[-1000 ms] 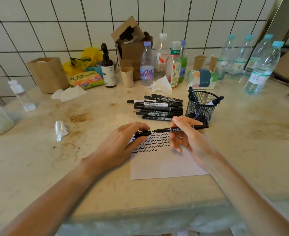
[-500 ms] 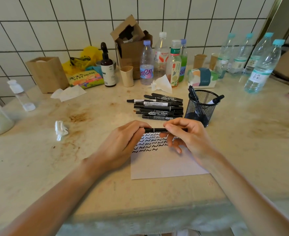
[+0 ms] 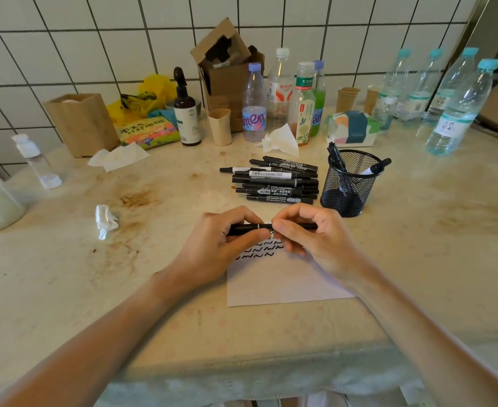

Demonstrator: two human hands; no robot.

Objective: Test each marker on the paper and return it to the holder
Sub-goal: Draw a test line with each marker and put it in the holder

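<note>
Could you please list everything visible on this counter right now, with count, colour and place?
marker: one, black, held level over the paper by both hands
paper: one sheet, white with black squiggles, near counter edge
loose markers: a pile, count unclear, black, behind the hands
mesh holder: one, black, right of the pile, at least two markers inside
water bottles: about four, clear with blue caps, far right
drink bottles: about four, mixed labels, at the wall
tissue pack: one, teal and white, behind the holder
pump bottle: one, dark brown, back centre
cardboard box: one, brown, open, against the tiles
crumpled tissue: one, white, left
left hand: grips the marker
right hand: grips the marker
</note>
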